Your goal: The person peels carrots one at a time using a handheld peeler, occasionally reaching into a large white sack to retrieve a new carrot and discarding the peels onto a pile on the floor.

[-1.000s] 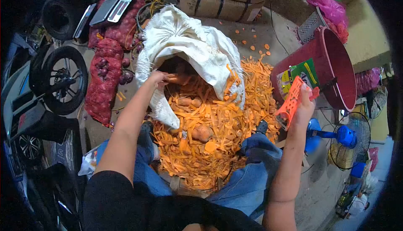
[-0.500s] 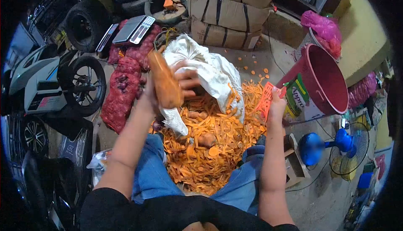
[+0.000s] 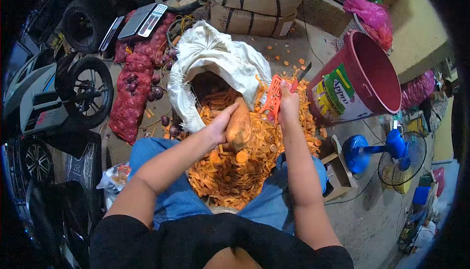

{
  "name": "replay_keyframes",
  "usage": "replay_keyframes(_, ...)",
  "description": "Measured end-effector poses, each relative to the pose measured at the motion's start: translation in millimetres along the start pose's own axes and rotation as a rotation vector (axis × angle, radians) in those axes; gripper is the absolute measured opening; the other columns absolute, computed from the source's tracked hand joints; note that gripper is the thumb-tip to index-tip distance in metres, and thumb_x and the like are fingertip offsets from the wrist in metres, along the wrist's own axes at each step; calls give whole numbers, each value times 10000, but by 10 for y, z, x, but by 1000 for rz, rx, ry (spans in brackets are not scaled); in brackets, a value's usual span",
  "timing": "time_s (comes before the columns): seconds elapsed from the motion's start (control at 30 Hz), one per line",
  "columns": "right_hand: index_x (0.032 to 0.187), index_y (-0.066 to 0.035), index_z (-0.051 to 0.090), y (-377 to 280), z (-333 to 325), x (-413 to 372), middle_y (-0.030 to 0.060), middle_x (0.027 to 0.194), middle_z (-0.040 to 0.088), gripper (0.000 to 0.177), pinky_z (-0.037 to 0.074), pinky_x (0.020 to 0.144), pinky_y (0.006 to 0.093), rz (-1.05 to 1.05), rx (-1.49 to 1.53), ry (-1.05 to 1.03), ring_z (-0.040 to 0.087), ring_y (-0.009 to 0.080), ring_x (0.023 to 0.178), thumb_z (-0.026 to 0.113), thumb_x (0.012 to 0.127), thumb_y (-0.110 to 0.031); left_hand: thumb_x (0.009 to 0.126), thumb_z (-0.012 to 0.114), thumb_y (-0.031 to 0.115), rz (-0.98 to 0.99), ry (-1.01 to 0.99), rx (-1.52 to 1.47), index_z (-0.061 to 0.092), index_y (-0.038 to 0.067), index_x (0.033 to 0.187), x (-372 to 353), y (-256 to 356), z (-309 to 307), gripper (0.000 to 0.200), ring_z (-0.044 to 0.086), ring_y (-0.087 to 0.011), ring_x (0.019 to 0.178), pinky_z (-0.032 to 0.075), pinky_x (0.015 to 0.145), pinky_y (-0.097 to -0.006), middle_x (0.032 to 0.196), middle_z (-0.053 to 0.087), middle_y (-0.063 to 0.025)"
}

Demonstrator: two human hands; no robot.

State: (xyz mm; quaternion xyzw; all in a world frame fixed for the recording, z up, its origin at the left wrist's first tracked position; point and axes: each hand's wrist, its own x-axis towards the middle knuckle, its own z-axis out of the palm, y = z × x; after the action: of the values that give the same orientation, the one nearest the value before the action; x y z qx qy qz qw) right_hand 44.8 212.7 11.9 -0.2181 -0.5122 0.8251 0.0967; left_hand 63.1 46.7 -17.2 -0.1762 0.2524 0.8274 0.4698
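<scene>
My left hand (image 3: 220, 128) is wrapped round a thick orange carrot (image 3: 239, 126), which points away from me above the heap of peelings. In my right hand (image 3: 289, 103) is a red-orange plastic peeler (image 3: 271, 97) with a slotted body, held just right of the carrot and apart from it. Below both hands lie the orange carrot peelings (image 3: 220, 171), heaped between my knees. Beyond my left hand, a white woven sack (image 3: 205, 49) gapes open toward me, with more orange pieces inside its dark mouth.
To the right stand a tall red bucket (image 3: 338, 85) and a blue fan (image 3: 399, 151). Net sacks of red onions (image 3: 132, 98), a scale (image 3: 142, 22) and a motorcycle (image 3: 44, 98) are on the left. Strapped cardboard bales (image 3: 254, 10) are stacked behind.
My left hand has brought the carrot down and right, from over the sack to beside the peeler. My right hand has moved left with the peeler. The whole view has shifted slightly.
</scene>
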Motion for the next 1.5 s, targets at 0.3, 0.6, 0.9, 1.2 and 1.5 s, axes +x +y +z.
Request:
replay_keyframes(0.3,747,31,502,274,302,0,62,635,527,230,398,497,255,-194,-103,19,487,112,539,472,806,-190,843,303,372,-21,-42,46,469,62,1003,34,80,13,386,567,-209,723,484,637,-343,857,560,-88)
replay_keyframes(0.6,731,1,515,261,479,-306,105,522,481,210,361,459,307,-571,-681,-55,450,171,466,474,796,-194,850,300,253,78,156,201,479,45,939,54,92,129,288,561,-180,646,486,588,-325,795,560,-81)
replay_keyframes(0.9,714,35,512,211,-292,840,140,606,540,268,384,529,364,-544,-655,490,507,273,534,461,787,-218,851,325,331,-180,42,509,474,49,953,-268,54,255,335,562,-151,681,478,610,-278,806,563,-74)
replay_keyframes(1.2,700,24,507,177,398,-2,66,647,537,243,381,532,280,-258,-434,112,468,119,583,482,796,-197,846,264,399,-31,74,282,445,49,990,48,293,-23,419,554,-170,686,476,614,-311,809,544,-73)
replay_keyframes(1.5,697,35,502,183,-121,591,81,583,511,261,366,508,314,-477,-654,412,448,161,518,467,796,-204,846,313,358,-201,-22,495,453,13,1000,-142,181,136,402,575,-222,692,490,610,-330,818,559,-113)
